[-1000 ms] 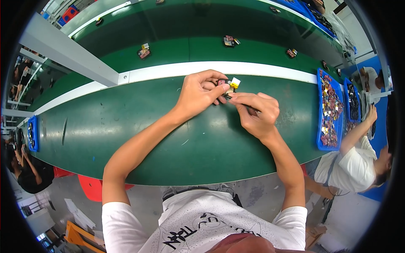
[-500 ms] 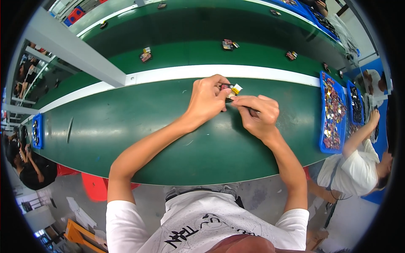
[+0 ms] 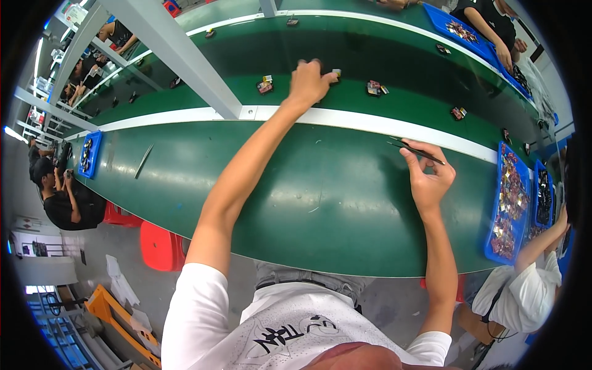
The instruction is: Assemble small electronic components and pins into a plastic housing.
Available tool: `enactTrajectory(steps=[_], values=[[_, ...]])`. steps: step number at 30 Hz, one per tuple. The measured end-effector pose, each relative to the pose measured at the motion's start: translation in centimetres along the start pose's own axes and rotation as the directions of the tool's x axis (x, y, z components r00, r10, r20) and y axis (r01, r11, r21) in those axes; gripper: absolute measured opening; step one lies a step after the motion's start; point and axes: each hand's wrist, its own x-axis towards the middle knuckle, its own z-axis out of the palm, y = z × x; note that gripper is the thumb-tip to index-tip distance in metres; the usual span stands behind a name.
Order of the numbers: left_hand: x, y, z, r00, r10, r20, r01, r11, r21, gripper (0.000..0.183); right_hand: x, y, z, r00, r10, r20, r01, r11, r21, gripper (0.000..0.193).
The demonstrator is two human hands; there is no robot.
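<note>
Right hand (image 3: 431, 176): fingers pinch black tweezers (image 3: 431, 157) pen-style over counter (image 3: 345, 191) (presumably for tip control). Left hand (image 3: 310, 83) over green belt (image 3: 413, 102), small assembly (image 3: 336, 74) at its fingers; gripped or released, can't tell.

You've open green bench (image 3: 345, 209) between your left forearm (image 3: 250, 161) and the tweezers (image 3: 425, 154) in your right hand (image 3: 433, 177); grey post (image 3: 179, 58) blocks far left, white rail (image 3: 370, 126) crosses far side, blue tray (image 3: 491, 248) right.

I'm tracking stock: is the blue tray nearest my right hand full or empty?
The blue tray isn't empty: small multicoloured parts lie along most of its length. Whether it's brimful, I cannot tell.
</note>
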Motion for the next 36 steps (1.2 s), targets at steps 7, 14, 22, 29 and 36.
enactTrajectory(steps=[7,14,22,29,36], values=[[-2.6,-5.7,-7.1,0.969,-0.089,-0.231,0.182,0.889,0.42,0.024,-0.3,0.1,0.2,0.999,0.017,0.04,-0.018,0.999,0.039,0.017],[-3.1,-6.1,-6.5,0.962,-0.231,-0.146,0.272,0.857,0.438,0.017,-0.6,-0.2,0.3,0.993,-0.087,0.075,0.09,0.995,-0.044,0.018],[-2.8,-5.0,-5.9,0.914,-0.133,-0.384,0.265,0.912,0.313,0.019,-0.6,0.0,0.4,0.987,-0.146,0.072,0.15,0.987,-0.055,0.019],[-3.4,0.2,-6.1,0.977,0.169,-0.131,-0.173,0.985,-0.014,0.014,-0.6,-0.6,0.0,0.997,0.007,0.081,-0.008,1.0,0.006,0.017],[-9.4,7.0,0.0,0.932,0.211,0.294,-0.036,0.862,-0.506,0.019,0.2,0.0,-0.8,0.88,0.43,0.199,-0.474,0.816,0.33,0.017]])
